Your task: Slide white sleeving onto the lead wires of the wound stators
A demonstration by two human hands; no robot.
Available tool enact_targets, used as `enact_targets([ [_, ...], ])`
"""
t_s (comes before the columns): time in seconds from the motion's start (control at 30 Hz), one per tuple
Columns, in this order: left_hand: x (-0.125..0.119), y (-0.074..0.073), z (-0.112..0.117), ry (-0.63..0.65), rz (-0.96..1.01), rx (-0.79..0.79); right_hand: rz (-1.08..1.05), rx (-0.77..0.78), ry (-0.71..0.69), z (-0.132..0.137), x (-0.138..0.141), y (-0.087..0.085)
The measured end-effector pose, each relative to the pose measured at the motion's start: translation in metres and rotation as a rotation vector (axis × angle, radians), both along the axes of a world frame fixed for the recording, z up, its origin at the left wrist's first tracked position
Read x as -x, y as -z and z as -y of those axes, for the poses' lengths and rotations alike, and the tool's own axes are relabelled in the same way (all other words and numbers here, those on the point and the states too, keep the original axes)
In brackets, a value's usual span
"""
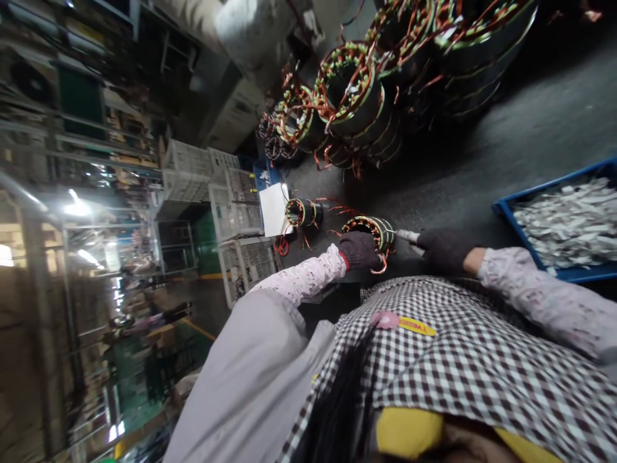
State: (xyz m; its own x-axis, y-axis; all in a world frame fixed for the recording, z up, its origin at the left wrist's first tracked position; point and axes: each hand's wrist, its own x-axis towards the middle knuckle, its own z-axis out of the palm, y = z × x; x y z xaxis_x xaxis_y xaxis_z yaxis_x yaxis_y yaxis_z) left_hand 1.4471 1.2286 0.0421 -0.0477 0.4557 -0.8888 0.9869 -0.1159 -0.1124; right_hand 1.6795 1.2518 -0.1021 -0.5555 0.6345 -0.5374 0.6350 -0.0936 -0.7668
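A motor stator (385, 233) with copper windings and green-yellow edges lies on the dark work surface, its open end facing left. My left hand (359, 251), in a dark knitted glove, is closed round the near rim of that stator. A red wire loop hangs just below its fingers. In my right hand (446, 249), also gloved, is a thin tool with a white-wrapped handle (409, 236). Its tip points left and meets or nearly meets the stator's side; the exact contact is too small to tell.
A smaller stator (304, 212) lies beyond, beside a white sheet (274, 209). Several larger stators (351, 90) stand along the far side. A blue tray (525, 235) of white strips sits at right. White plastic crates (241, 202) are at left. A person's sleeve (245, 32) shows at top.
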Motion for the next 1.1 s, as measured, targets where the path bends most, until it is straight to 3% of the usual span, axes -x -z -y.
enact_targets([
  [0.1, -0.003, -0.003, -0.002, 0.005, -0.010, 0.005, -0.086, 0.106, -0.096, -0.006, 0.009, -0.007],
  [0.23, -0.008, -0.006, -0.005, 0.031, -0.072, 0.007, -0.249, 0.353, 0.122, 0.020, 0.032, -0.035],
  [0.37, -0.010, -0.005, -0.006, 0.056, -0.111, 0.014, -0.289, 0.361, 0.200, 0.032, 0.038, -0.048],
  [0.47, -0.006, -0.001, -0.005, 0.075, -0.106, 0.013, -0.250, 0.322, 0.173, 0.031, 0.019, -0.035],
  [0.6, 0.000, 0.005, -0.006, 0.068, -0.072, 0.002, -0.084, 0.176, 0.153, 0.036, -0.009, -0.002],
  [0.73, -0.006, 0.002, -0.011, 0.059, -0.134, 0.045, -0.042, 0.147, 0.066, 0.044, -0.008, 0.018],
  [0.93, -0.009, -0.007, -0.015, 0.004, -0.084, 0.030, -0.064, 0.113, 0.023, 0.047, 0.007, 0.029],
  [1.1, -0.002, -0.008, -0.014, -0.007, -0.018, -0.016, 0.009, 0.152, 0.008, 0.050, 0.011, 0.027],
])
